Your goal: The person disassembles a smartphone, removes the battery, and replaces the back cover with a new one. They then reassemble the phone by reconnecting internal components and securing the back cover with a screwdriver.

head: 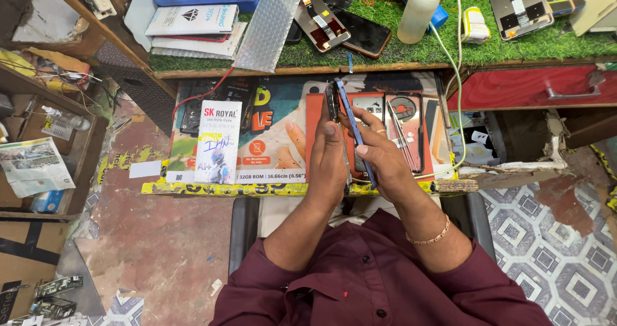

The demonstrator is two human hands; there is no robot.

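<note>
A slim blue-edged smartphone (pixel 352 128) stands on its long edge between the two hands, above a pull-out work board, with a dark flat panel (pixel 332 101) held just beside it on the left. The left hand (pixel 328 158) is curled around the dark panel, thumb laid on its near face, fingers closed behind. The right hand (pixel 379 151) grips the phone from the right, fingers spread along its back and a ring showing on one finger; a thin gold chain bracelet (pixel 431 238) circles that wrist. Both forearms come out of maroon shirt sleeves (pixel 379 281). Under the hands lies an orange work mat (pixel 312 117) holding metal tweezers (pixel 397 133) and a round dark part. To the left on the board rests a white printed screen-guard box (pixel 218 142). A pale green cable (pixel 457 101) loops down the right side of the board. Beyond the board, a shelf of green artificial turf (pixel 508 46) carries a translucent squeeze bottle (pixel 418 11), a sheet of bubble wrap (pixel 267 23) and several loose phone screens (pixel 323 19). A red drawer front (pixel 533 85) sits under the turf at the right.
</note>
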